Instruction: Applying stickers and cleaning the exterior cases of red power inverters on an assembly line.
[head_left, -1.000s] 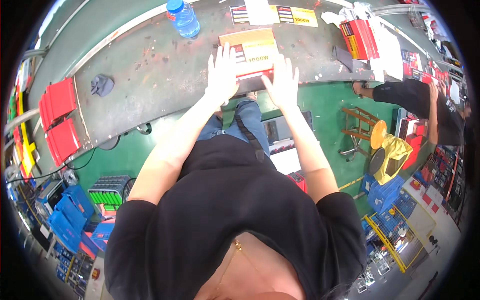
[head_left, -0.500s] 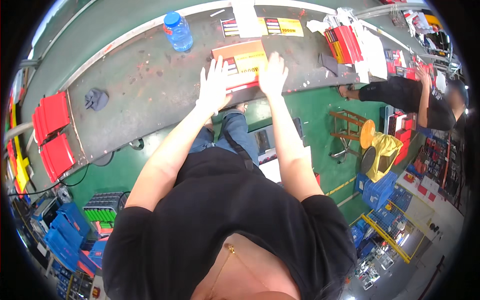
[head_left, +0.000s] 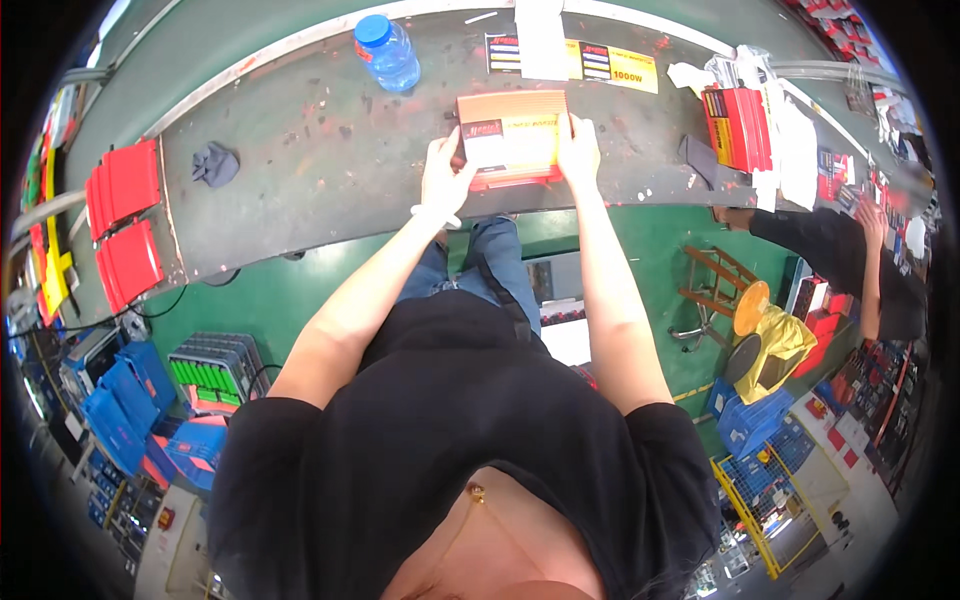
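A red-orange power inverter (head_left: 510, 104) with ribbed edges lies near the front edge of the workbench (head_left: 310, 150). On its top is a yellow, white and dark label (head_left: 528, 148). My left hand (head_left: 447, 180) grips the inverter's left end, thumb toward the top face. At the opposite end my right hand (head_left: 579, 155) is closed round the side. Some fingertips of both hands are hidden behind the casing. Beyond the inverter lie more printed labels (head_left: 630, 72), with a white paper strip (head_left: 541, 45) across them.
A blue-capped clear bottle (head_left: 388, 58) stands at the back. Dark cloths (head_left: 214, 164) lie on the bench. Red casings (head_left: 128, 265) are at the left; a stack of red casings (head_left: 740, 130) sits right. Beyond a wooden stool (head_left: 750, 307), a co-worker (head_left: 825, 245) stands at the right.
Both hands were laid flat over the inverter's label with fingers stretched. Now they have moved apart to its two ends and closed round them. The whole view has shifted slightly.
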